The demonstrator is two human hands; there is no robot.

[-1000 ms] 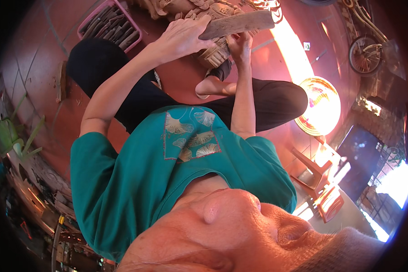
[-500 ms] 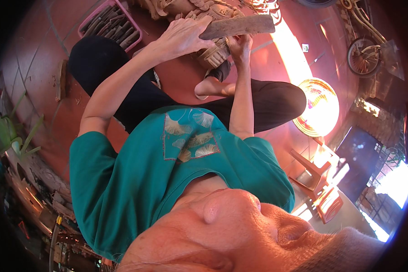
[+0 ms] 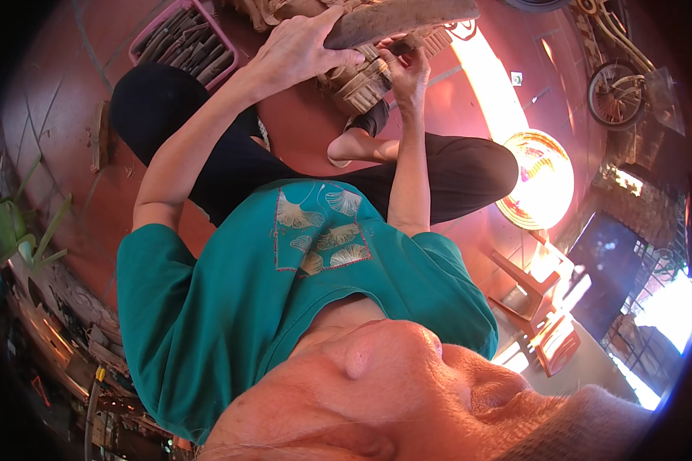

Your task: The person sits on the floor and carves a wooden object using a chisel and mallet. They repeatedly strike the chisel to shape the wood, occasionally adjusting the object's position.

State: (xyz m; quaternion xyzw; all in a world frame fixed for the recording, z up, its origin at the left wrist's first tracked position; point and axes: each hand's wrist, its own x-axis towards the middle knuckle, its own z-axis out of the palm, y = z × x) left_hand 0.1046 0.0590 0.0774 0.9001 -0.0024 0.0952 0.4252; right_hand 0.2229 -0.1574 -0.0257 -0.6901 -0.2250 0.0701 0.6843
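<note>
My left hand [image 3: 296, 54] is wrapped round one end of a long, flat wooden club [image 3: 407, 19], which reaches to the right above the work. Under the club, my right hand [image 3: 407, 73] pinches a short dark tool [image 3: 400, 48]; most of it is hidden by the fingers and the club. Both hands are over a carved wooden piece [image 3: 365, 84] with ridged relief, lying on the floor in front of my crossed legs. Its far part is cut off by the upper edge.
A pink basket [image 3: 217, 28] full of slim tools stands at the far left. A wood offcut [image 3: 101, 137] lies nearer on the red tiles. To the right are a round woven tray [image 3: 542, 180] in sunlight, a wooden chair [image 3: 527, 288] and a bicycle wheel [image 3: 617, 94].
The club has moved up and away from me with my left hand. My right hand has shifted slightly, and the dark tool in its fingers now shows below the club.
</note>
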